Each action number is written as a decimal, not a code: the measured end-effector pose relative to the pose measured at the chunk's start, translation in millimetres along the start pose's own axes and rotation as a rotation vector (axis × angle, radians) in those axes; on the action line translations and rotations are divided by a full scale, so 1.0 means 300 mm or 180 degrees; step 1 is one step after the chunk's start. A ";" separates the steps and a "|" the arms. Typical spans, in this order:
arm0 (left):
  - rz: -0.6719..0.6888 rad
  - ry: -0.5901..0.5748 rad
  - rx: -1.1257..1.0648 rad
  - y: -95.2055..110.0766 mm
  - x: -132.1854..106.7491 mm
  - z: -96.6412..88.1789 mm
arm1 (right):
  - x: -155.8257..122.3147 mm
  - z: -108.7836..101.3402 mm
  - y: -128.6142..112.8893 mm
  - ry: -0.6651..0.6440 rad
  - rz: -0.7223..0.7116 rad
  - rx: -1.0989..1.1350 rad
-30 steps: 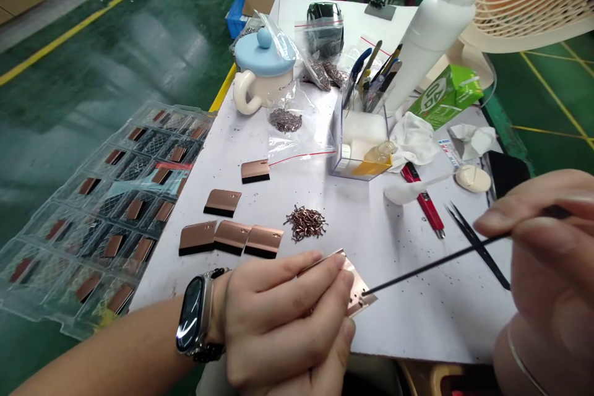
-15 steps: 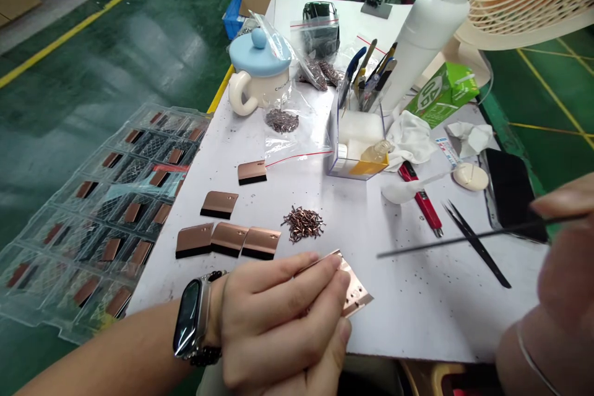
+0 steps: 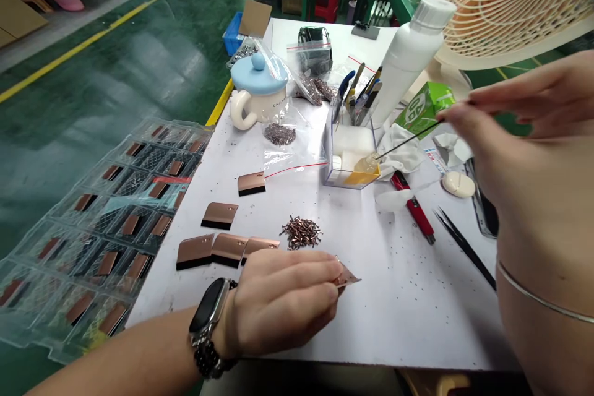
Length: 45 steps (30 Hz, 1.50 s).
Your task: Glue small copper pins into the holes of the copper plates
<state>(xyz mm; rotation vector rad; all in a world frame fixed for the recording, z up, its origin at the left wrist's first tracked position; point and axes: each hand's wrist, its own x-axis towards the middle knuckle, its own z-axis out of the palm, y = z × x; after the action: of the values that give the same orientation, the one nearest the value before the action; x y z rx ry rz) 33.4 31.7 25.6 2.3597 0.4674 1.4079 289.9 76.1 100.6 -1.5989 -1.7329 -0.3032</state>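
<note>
My left hand (image 3: 283,300), with a watch on the wrist, pinches a small copper plate (image 3: 346,276) low over the white table (image 3: 408,309); only the plate's corner shows past my fingers. My right hand (image 3: 515,136) is raised at the right and pinches a thin black stick (image 3: 406,141). The stick's tip reaches a small bottle of yellowish liquid (image 3: 367,164) lying in a clear box (image 3: 346,154). A heap of tiny copper pins (image 3: 301,232) lies just beyond my left hand. Several copper plates with black edges (image 3: 218,249) lie to its left.
A clear blister tray (image 3: 99,223) with several copper parts overhangs the table's left side. At the back stand a blue-lidded mug (image 3: 257,96), bags of pins (image 3: 290,130), a tall white bottle (image 3: 406,62) and a fan (image 3: 505,6). Black tweezers (image 3: 464,247) and a red tool (image 3: 414,207) lie at right.
My right hand lifted the stick away from the copper plate and swung it up and back to the small bottle. My left hand lowered and tilted the plate toward the table.
</note>
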 end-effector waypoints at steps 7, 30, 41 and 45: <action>-0.2136 0.0584 -0.0941 0.027 -0.026 0.051 | -0.134 -0.079 -0.103 -0.0738 -0.0316 0.0294; -0.2661 0.0060 -0.1491 0.013 -0.016 0.057 | -0.394 0.051 -0.192 -0.1310 0.0152 0.2294; -0.2888 -0.0002 -0.0998 -0.038 0.019 0.020 | -0.390 0.053 -0.146 -0.1445 -0.0180 0.1579; -0.3533 0.0781 -0.0473 -0.153 0.071 -0.103 | -0.376 0.042 -0.106 -0.1398 -0.0181 0.1256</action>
<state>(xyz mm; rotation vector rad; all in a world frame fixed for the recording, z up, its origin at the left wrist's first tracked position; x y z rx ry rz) 11.2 86.0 34.7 1.3444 1.3899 1.0724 249.4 -7.3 28.0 -1.3898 -2.0105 0.3740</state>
